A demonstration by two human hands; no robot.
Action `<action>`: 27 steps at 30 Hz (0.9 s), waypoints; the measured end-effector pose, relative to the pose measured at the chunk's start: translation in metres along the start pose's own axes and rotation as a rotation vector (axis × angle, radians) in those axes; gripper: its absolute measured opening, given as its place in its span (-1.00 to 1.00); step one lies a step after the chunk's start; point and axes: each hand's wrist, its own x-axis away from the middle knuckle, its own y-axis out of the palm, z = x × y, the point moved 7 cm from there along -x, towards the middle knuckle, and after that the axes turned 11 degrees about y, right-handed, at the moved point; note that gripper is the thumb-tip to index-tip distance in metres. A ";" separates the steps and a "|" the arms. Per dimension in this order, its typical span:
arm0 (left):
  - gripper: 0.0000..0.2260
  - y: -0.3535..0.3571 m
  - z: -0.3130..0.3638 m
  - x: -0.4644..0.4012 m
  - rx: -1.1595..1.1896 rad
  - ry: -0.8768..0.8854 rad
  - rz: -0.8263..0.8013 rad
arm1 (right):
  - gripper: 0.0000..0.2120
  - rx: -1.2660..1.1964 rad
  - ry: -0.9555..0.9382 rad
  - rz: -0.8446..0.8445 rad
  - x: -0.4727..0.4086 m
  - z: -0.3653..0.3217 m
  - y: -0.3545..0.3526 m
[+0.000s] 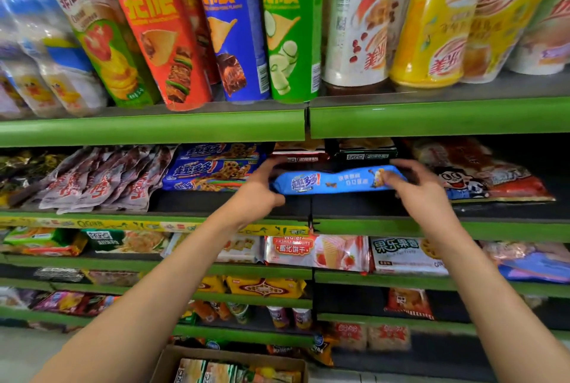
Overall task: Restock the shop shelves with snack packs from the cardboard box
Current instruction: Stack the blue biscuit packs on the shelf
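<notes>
Spanning the second shelf [431, 229] gap, the blue snack pack [333, 182] lies long axis left–right, level with both hands — left hand [259, 188] and right hand [416, 188] each grip one end; cardboard box [228, 358] sits below.

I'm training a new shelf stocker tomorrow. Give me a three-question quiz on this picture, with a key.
1. True or false: the light blue biscuit pack is held by both the left hand and the right hand.
2. Which lies directly left of the held pack? A) dark blue cookie packs B) tall chip tubes C) pink wafer pack
3. Fill in: the cardboard box sits at the ___ edge of the view.

Key: 1 true; 2 A; 3 bottom.
</notes>
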 end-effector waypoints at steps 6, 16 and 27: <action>-0.59 -0.009 -0.008 0.002 0.250 -0.086 0.226 | -0.41 0.031 0.061 -0.025 -0.011 0.005 0.012; -0.64 -0.001 -0.021 0.014 0.178 -0.095 0.257 | -0.40 0.225 -0.016 -0.274 -0.012 0.017 0.015; -0.60 -0.004 -0.029 0.019 0.079 -0.122 0.232 | -0.46 0.271 -0.066 -0.223 -0.010 0.017 0.011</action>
